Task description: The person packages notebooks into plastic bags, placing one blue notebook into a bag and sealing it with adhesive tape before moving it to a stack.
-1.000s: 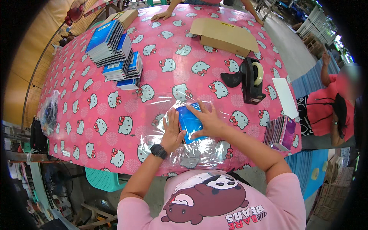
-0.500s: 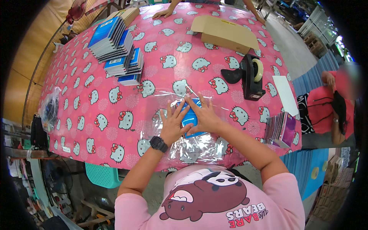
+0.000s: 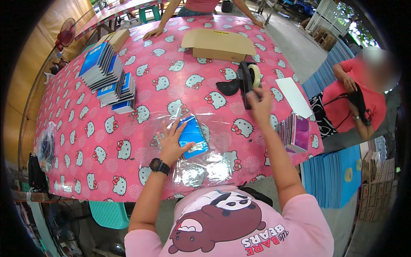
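A blue spiral notebook (image 3: pixel 193 136) lies on a sheet of clear plastic film (image 3: pixel 217 165) in front of me. My left hand (image 3: pixel 172 143) rests with its fingers spread on the notebook's left side and the film. Off to the right, my right hand (image 3: pixel 260 105) is at the near end of a black tape dispenser (image 3: pixel 245 81) that carries a roll of tape (image 3: pixel 255 73). Motion smears the right fingers, so I cannot make out whether they grip anything. A black flat rounded piece (image 3: pixel 228 88) sits against the dispenser's left side.
Stacked blue notebooks (image 3: pixel 100 68) stand at the far left, beside a cardboard box (image 3: pixel 117 39). An open carton (image 3: pixel 219 45) lies at the back. Purple notebooks (image 3: pixel 295 132) and a white sheet (image 3: pixel 294 97) lie along the right edge. Two other people are near the table.
My right hand has left the notebook and moved right and away to the tape dispenser. My left hand stays on the notebook. The view has shifted a little.
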`<state>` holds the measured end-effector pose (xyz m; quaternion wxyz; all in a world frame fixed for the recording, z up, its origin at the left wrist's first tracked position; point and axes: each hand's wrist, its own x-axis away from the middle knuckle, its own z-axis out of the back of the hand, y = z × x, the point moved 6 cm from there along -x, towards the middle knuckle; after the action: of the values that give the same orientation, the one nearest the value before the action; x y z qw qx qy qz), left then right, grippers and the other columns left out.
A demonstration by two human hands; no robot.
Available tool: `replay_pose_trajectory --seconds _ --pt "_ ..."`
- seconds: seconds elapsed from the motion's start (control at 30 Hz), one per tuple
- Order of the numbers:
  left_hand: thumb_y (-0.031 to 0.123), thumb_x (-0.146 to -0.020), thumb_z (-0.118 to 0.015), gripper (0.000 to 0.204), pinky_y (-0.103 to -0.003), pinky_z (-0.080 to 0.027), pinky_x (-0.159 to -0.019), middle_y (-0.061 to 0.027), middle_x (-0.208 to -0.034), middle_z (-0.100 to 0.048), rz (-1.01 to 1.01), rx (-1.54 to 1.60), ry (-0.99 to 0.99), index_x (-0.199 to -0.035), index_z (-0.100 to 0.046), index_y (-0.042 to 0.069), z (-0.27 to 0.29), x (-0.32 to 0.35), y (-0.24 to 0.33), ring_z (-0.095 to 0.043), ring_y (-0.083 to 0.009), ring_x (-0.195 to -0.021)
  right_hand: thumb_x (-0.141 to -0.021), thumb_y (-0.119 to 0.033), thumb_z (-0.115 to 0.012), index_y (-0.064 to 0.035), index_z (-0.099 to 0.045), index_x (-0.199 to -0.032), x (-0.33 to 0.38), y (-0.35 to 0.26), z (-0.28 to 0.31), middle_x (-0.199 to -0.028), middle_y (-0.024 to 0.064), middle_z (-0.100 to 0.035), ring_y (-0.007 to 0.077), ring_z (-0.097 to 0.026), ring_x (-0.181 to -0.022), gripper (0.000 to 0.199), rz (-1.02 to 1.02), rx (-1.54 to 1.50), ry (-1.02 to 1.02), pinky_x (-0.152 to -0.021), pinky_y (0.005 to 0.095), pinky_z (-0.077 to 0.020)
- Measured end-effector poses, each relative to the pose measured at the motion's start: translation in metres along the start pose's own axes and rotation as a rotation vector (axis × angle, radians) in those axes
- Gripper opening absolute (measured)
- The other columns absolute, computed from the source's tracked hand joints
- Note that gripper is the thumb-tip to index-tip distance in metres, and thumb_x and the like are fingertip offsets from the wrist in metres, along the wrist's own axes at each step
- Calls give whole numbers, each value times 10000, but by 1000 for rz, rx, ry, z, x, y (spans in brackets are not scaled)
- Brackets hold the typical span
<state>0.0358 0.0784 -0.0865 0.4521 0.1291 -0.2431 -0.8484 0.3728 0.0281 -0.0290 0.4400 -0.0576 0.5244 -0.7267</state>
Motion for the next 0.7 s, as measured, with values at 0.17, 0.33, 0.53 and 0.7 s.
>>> replay_pose_trajectory --seconds 0.17,0.33,0.53,0.7 --pt "536 -700 -679 805 -708 -37 -1007 16 -1506 -214 -79 4 -8 -1394 -356 286 -6 -10 14 -34 -410 -1384 -775 -227 -692 50 -444 -1217 -66 120 49 -869 125 -658 250 -614 -828 578 -308 134 106 -760 363 -465" --pt "540 -701 -676 808 -710 -40 -1005 18 -1506 -212 -42 -12 -3 -1396 -351 288 1 -4 4 -33 -413 -1383 -768 -105 -691 68 -406 -1248 -51 93 24 -844 94 -658 167 -618 -774 585 -292 -251 -35 -775 300 -465" --pt "545 -703 -671 807 -719 -57 -996 22 -1506 -211 -46 -23 7 -1397 -349 289 -3 -5 3 -42 -414 -1382 -761 -32 -683 38 -450 -1189 -1 75 40 -774 44 -629 128 -601 -708 493 -319 -545 85 -695 231 -454" --pt "549 -689 -681 813 -718 -56 -998 28 -1506 -212 -40 7 -6 -1389 -365 284 -4 -6 6 -41 -407 -1383 -757 -75 -696 -36 -550 -941 17 128 7 -734 48 -629 75 -484 -511 237 -720 -677 -202 -405 215 -321"
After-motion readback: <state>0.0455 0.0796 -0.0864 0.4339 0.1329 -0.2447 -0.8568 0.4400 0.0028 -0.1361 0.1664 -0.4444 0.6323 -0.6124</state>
